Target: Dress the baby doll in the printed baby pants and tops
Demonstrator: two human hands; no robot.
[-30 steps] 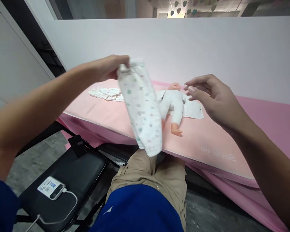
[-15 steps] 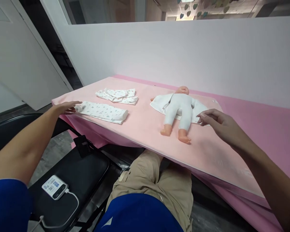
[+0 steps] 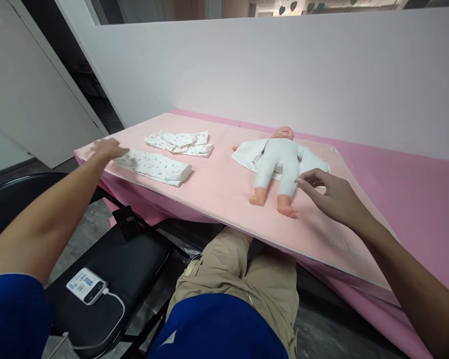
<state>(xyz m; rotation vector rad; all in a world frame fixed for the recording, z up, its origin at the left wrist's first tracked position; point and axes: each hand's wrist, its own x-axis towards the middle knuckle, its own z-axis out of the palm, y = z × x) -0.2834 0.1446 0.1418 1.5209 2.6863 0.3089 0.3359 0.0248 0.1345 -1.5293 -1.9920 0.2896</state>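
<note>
As I watch over the remote feed, a folded white garment (image 3: 157, 166) with small prints lies flat near the front edge of the pink table cover (image 3: 217, 184). I have the left hand (image 3: 108, 148) at its outer end, too blurred for me to tell whether the fingers grip the cloth. Just behind lies a second printed garment (image 3: 181, 143), also folded. Well to the right I see a doll (image 3: 280, 157) on its back, head toward the wall (image 3: 269, 70), over a spread white cloth (image 3: 245, 153). My right hand (image 3: 331, 194) is beside its leg, fingers loosely bent, thumb apart from the palm. Below the table, a black chair (image 3: 134, 259) bears a white device (image 3: 85, 285) with a cable (image 3: 123, 304) plugged in.
</note>
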